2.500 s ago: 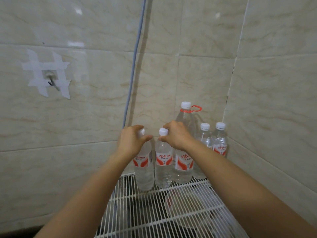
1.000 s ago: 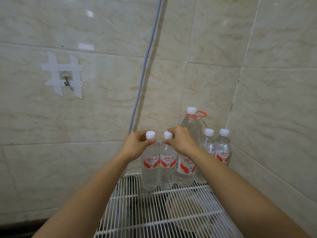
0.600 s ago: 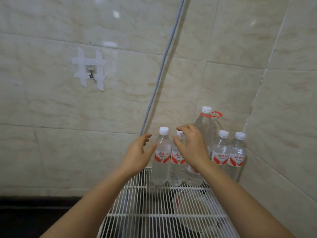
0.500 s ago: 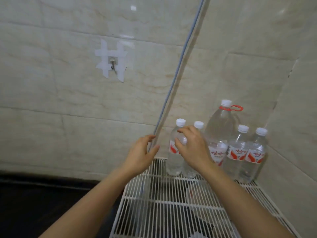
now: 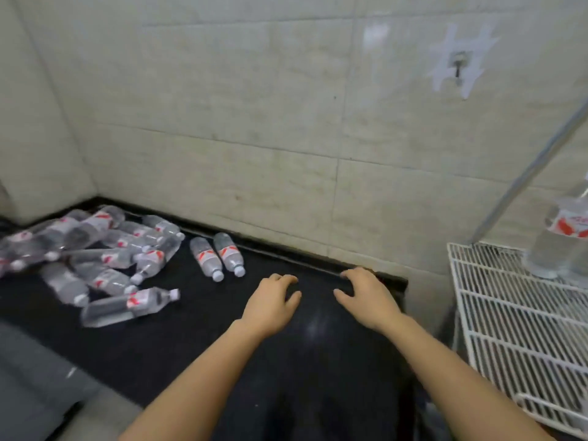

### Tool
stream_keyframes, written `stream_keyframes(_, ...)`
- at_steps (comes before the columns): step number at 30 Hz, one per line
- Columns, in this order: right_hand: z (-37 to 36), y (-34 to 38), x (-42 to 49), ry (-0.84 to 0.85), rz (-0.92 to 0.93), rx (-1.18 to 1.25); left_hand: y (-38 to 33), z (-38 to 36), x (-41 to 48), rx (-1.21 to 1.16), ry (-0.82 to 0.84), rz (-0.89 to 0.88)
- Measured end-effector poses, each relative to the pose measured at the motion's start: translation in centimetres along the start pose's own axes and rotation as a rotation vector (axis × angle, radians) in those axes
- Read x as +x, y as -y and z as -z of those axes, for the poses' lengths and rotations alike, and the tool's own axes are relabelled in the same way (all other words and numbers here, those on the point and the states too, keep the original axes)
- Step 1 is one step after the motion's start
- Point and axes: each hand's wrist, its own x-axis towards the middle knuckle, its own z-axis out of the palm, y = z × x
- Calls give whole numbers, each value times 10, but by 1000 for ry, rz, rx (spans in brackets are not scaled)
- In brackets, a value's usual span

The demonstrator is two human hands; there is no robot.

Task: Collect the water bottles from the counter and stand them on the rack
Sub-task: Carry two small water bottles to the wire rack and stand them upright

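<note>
Several clear water bottles with red-and-white labels lie in a heap on the black counter at the left. Two more bottles lie side by side just right of the heap. My left hand and my right hand hover empty over the counter's middle, fingers loosely bent, right of the pair. At the right edge one bottle stands upright on the white wire rack.
Beige tiled walls close the back and left. A taped wall hook sits at the upper right, and a slanted grey pipe runs down to the rack. A grey surface lies at the lower left.
Both hands let go of the two bottles stood on the rack and pulled back. The view swung left from the rack to the counter with the lying bottles.
</note>
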Motion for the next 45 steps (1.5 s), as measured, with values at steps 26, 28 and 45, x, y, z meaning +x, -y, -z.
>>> stream_keyframes(26,-255,213,178,356,-108,10,350,44,-1,260,87,271)
stream_keyframes(28,-267,206,204,357,-166,65,361,35,26,280,100,248)
stream_keyframes(45,-309,204,261,221,-312,368,380,41,82,179,239,150)
